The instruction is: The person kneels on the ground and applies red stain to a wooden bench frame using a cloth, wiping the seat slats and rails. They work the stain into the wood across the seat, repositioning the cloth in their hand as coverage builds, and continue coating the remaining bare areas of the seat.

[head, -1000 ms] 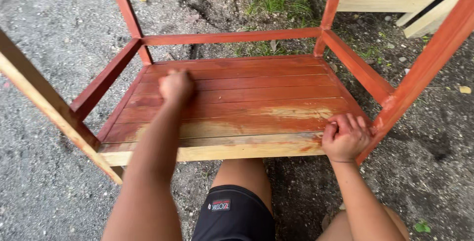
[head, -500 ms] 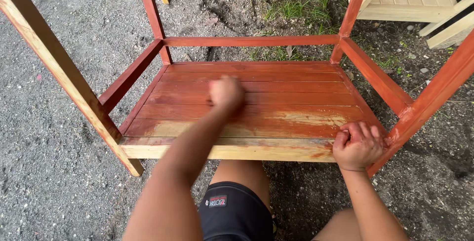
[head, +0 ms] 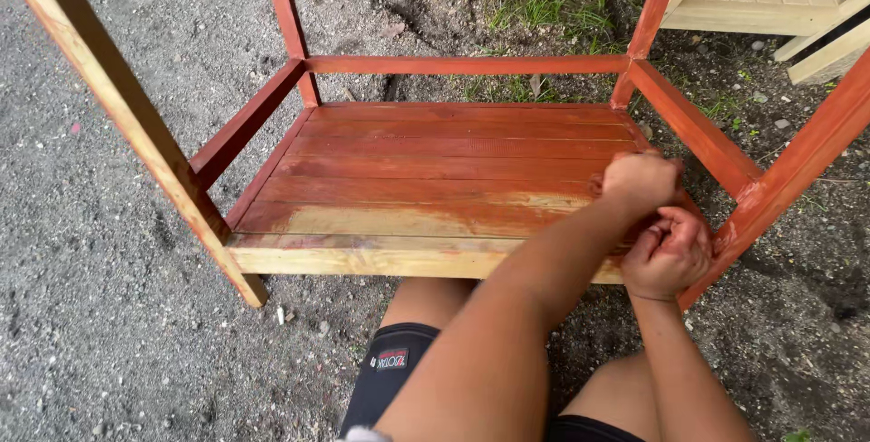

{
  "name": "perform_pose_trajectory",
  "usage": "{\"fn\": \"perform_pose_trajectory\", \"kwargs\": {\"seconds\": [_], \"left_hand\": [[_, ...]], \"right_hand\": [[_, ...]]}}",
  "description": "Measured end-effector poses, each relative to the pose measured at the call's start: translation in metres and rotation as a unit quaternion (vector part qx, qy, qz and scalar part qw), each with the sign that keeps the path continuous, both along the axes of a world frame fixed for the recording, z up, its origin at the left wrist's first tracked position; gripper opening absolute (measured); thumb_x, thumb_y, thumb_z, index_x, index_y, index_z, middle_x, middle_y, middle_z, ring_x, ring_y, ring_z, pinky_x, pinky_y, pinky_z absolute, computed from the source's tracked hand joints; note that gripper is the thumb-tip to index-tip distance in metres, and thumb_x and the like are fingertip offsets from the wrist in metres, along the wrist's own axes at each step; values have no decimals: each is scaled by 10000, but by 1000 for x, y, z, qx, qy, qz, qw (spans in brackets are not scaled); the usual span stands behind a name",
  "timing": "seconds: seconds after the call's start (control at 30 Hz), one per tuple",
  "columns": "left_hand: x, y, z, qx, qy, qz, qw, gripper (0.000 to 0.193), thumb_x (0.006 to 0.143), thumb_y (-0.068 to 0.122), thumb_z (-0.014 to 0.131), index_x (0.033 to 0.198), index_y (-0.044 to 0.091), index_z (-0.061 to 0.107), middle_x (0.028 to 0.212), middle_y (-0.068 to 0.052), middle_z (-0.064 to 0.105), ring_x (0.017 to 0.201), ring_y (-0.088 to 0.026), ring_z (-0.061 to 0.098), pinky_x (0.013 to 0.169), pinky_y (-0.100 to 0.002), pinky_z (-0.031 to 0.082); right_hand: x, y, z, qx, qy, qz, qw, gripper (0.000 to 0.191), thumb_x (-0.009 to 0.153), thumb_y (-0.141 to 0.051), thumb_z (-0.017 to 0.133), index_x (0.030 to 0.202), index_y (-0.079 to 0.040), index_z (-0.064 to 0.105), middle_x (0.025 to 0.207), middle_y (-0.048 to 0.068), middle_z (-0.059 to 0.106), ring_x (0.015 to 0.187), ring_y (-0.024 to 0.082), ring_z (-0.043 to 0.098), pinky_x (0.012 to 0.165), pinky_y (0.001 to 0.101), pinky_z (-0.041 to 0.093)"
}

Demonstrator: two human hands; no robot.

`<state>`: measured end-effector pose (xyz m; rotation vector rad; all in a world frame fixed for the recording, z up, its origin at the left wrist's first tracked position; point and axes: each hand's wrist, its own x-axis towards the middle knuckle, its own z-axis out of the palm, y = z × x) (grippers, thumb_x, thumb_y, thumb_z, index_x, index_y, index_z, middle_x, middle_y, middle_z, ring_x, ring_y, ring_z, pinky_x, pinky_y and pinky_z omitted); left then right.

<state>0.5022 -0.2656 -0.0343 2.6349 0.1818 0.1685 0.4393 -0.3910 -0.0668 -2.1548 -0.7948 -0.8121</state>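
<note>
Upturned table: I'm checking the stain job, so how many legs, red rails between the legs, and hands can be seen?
Table legs: 4
Red rails: 3
Hands: 2, the left hand and the right hand
Total: 9

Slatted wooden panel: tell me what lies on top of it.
The left hand and right hand rest on the slatted wooden panel near its right edge. Whatever they cover is hidden.

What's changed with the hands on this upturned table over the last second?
The left hand swept across the red-stained slats from the far left to the right, ending beside the right hand. The right hand stayed at the near right corner by the leg. The table frame did not shift.
</note>
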Motion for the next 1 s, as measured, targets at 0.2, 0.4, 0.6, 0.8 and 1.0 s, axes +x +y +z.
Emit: {"fn": "perform_pose_trajectory", "kwargs": {"seconds": [0.2,0.4,0.6,0.8,1.0], "left_hand": [[-109,104,10,57,115,55,990,385,907,398,575,1204,182,688,1199,-106,704,1061,-302,713,860,-485,592],[-270,227,37,67,159,196,965,375,875,494,633,1179,288,706,1280,-28,645,1137,-319,651,914,-493,556],[-350,326,53,195,240,130,942,557,972,586,485,1493,400,434,1494,61,508,1315,-270,511,1130,-574,301],[-352,337,45,116,192,138,965,435,854,441,637,1265,317,709,1324,75,690,1212,-169,636,1109,-465,412],[-232,231,19,-20,-34,-83,996,280,832,311,712,1095,222,753,1160,-13,770,1080,-238,712,959,-391,528]], "right_hand": [[-3,-5,2,-24,23,9,999,212,893,-69,544,1092,-40,612,772,44,634,868,300,634,928,467,481],[-4,-6,3,-40,6,-3,999,247,875,-55,554,1114,-57,620,807,35,639,945,312,641,916,474,482],[-6,-4,12,-13,15,-5,1000,262,870,-70,549,1121,-62,624,818,39,628,964,311,625,903,465,473],[-7,-1,18,2,18,-24,1000,259,889,-117,557,1135,-60,613,832,28,635,978,308,618,980,474,424],[-5,1,21,26,12,-28,999,253,920,-149,563,1151,-52,598,838,29,628,956,287,613,1148,510,356]]}}
